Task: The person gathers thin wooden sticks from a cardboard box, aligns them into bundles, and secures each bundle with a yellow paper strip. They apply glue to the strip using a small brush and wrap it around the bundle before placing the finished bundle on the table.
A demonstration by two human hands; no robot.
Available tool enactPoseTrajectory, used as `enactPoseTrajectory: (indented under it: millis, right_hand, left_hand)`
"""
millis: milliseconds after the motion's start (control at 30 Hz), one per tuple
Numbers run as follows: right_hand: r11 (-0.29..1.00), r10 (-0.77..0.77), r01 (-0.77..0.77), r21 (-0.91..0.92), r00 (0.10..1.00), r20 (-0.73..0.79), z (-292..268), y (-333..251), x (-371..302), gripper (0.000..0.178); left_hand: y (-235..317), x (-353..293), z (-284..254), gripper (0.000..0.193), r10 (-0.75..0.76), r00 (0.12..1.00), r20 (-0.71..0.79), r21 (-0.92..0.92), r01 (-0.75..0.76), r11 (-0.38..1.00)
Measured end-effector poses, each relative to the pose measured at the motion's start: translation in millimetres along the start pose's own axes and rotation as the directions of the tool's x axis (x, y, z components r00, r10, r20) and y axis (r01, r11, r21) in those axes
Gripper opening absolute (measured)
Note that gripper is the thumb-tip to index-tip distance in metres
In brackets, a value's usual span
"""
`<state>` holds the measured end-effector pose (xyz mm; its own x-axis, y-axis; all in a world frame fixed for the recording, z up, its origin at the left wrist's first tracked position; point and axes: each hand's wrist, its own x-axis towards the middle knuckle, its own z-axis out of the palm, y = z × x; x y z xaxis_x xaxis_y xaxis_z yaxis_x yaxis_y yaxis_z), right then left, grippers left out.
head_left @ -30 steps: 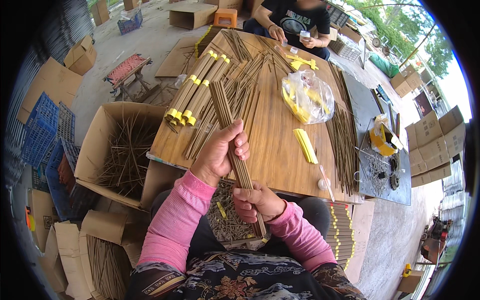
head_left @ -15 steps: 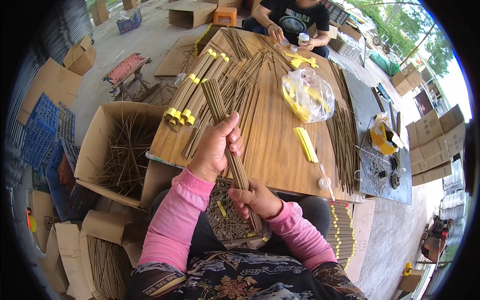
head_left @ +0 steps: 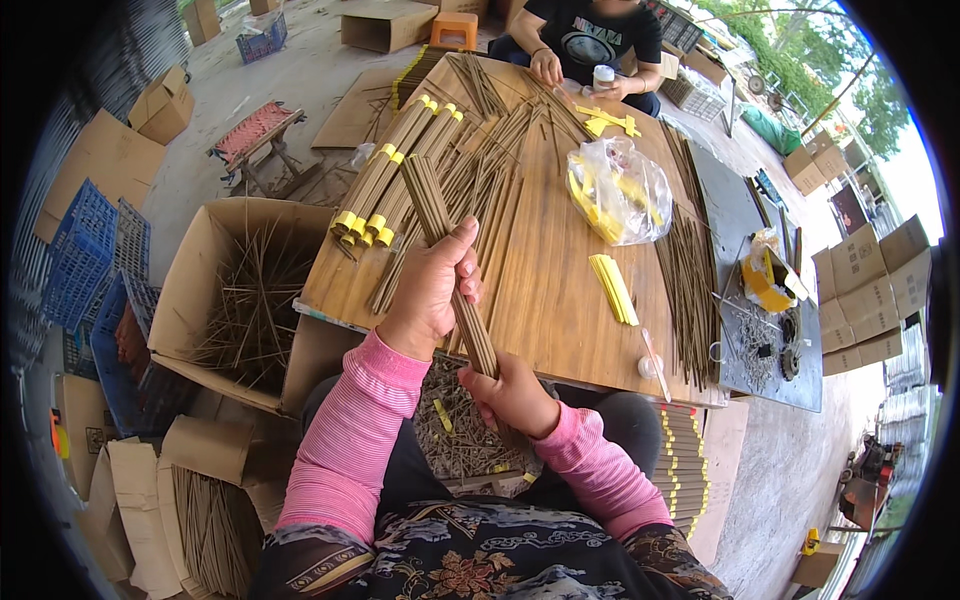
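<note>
A bundle of brown incense sticks (head_left: 462, 308) slants over my lap and the table's near edge. My left hand (head_left: 432, 285) is wrapped round its upper part, thumb on top. Lower down, my right hand (head_left: 512, 398) closes round the same bundle, hiding most of its lower end. Just beyond, loose incense sticks (head_left: 490, 160) lie spread on the wooden table (head_left: 545, 290). Finished-looking bundles with yellow bands (head_left: 385, 185) are stacked at the table's left. To the right lie a stack of yellow paper strips (head_left: 612, 290) and a small white jar (head_left: 649, 367) with a brush-like stick resting against it.
A clear plastic bag (head_left: 620, 195) with yellow strips sits on the table. Across it, another person (head_left: 590, 50) handles a small jar. Cardboard boxes of sticks (head_left: 240, 300) stand at my left. A dark board (head_left: 740, 300) with a yellow container extends along the right.
My right hand has shifted slightly up along the bundle, whose lower end now shows less. The left hand keeps its grip. Across the table, the other person's hands have moved slightly.
</note>
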<state>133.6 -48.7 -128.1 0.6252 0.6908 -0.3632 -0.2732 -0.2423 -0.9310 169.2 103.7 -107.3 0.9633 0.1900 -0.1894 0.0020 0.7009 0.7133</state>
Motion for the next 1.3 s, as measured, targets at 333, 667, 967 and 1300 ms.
enactPoseTrajectory:
  millis: [333,667,967,1300]
  right_hand:
    - [0.975,0.072,-0.113,0.190,0.975,0.211,-5,3,-2,0.018]
    - [0.996,-0.036,0.030,-0.088,0.997,-0.071,-3,4,2,0.018]
    - [0.996,-0.079,0.079,0.039,0.997,-0.004,-2,5,6,0.015]
    - [0.917,0.092,-0.171,0.359,0.969,0.227,-6,-3,0,0.019]
  left_hand:
    - [5,5,-7,0.029,-0.019,1.000,-0.006,-0.099,0.018,0.995]
    - [-14,-12,5,0.019,-0.046,0.999,0.007,0.004,0.046,0.999]
    - [-9,-4,1,0.027,-0.103,0.990,0.095,-0.142,0.115,0.983]
    - [-9,-1,-5,0.030,-0.108,0.980,0.167,-0.156,0.134,0.979]
